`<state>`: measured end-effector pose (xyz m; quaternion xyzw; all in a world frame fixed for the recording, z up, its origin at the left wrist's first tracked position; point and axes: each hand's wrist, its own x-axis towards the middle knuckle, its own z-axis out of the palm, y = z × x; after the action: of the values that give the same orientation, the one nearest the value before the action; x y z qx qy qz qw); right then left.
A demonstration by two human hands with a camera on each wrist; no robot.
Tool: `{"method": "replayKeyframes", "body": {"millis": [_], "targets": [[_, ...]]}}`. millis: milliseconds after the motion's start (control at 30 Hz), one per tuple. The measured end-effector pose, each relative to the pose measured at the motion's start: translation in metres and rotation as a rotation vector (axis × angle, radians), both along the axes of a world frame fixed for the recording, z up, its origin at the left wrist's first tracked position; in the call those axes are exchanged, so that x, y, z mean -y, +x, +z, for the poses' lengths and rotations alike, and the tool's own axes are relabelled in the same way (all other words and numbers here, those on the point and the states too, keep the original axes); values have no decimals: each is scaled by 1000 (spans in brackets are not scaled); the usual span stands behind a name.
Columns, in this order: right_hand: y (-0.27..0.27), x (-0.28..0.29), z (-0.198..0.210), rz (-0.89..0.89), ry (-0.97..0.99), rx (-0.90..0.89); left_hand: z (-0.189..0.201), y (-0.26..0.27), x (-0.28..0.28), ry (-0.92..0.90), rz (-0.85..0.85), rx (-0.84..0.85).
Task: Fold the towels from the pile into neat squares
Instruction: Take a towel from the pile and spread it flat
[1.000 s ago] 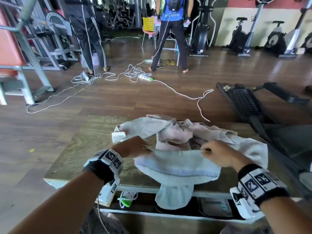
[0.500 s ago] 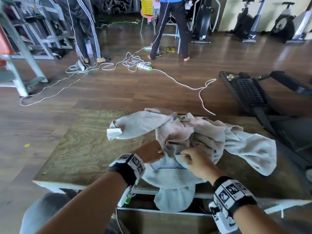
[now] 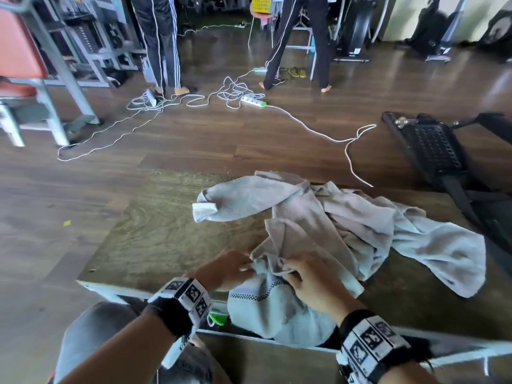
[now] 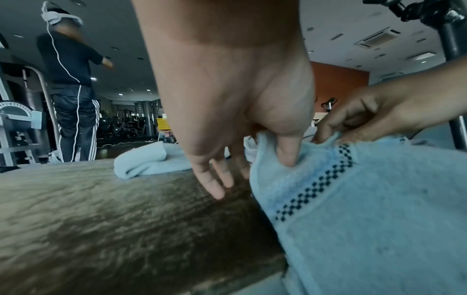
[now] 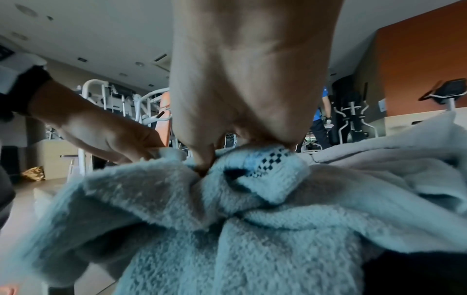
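Note:
A pale blue towel point(image 3: 277, 311) with a black checkered band hangs over the near edge of the wooden table point(image 3: 155, 236). My left hand point(image 3: 230, 268) pinches its upper edge between thumb and forefinger; in the left wrist view the left hand point(image 4: 267, 157) keeps its other fingers straight, pointing down toward the table. My right hand point(image 3: 310, 281) grips the same edge a little to the right, and in the right wrist view the right hand point(image 5: 242, 151) bunches the towel point(image 5: 227, 219). Behind lies the crumpled pile of towels point(image 3: 346, 217).
One towel end point(image 3: 206, 210) sticks out to the left of the pile. White cables and a power strip point(image 3: 253, 101) trail over the floor beyond the table. Two people stand at the back. Black gym equipment point(image 3: 435, 145) sits to the right.
My hands have come close together along the towel's edge, which was stretched wide between them a second ago. The towel is now bunched at the table's near edge.

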<state>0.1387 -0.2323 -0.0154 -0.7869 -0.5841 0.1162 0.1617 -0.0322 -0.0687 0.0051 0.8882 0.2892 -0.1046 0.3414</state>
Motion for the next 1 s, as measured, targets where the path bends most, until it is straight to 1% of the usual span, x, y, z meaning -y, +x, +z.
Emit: {"method": "replayKeyframes", "body": {"millis": [67, 133, 200, 233, 267, 300, 400, 467, 533, 600, 700, 767, 800, 900, 933, 1000], "targets": [[-5, -5, -1, 0, -21, -3, -4, -1, 5, 42, 0, 83], [-5, -8, 2, 9, -15, 1, -5, 2, 8, 47, 17, 153], [-5, -11, 17, 11, -6, -5, 0, 5, 6, 10, 72, 221], [-3, -14, 29, 8, 16, -47, 8, 8, 3, 19, 91, 247], [0, -18, 42, 10, 50, -103, 20, 12, -2, 53, 103, 295], [6, -26, 57, 23, 123, -140, 34, 16, -10, 95, 116, 363], [30, -67, 114, 23, 422, -157, 94, 35, -47, 222, 144, 646], [47, -102, 160, 15, 568, -139, 139, 50, -78, 270, 169, 764], [61, -134, 205, 32, 690, -86, 180, 64, -111, 338, 211, 786], [78, -162, 235, -11, 720, -28, 215, 72, -141, 495, 258, 739], [111, -192, 254, -185, 630, 87, 243, 66, -186, 656, 415, 615], [125, -199, 259, -290, 582, 107, 249, 52, -211, 678, 508, 595], [128, -201, 261, -316, 561, 127, 250, 45, -222, 668, 538, 585], [121, -208, 256, -346, 511, 185, 249, 39, -236, 611, 558, 581], [117, -212, 252, -359, 500, 215, 246, 40, -239, 557, 593, 605], [117, -225, 240, -365, 450, 206, 240, 43, -245, 329, 697, 654]]}}
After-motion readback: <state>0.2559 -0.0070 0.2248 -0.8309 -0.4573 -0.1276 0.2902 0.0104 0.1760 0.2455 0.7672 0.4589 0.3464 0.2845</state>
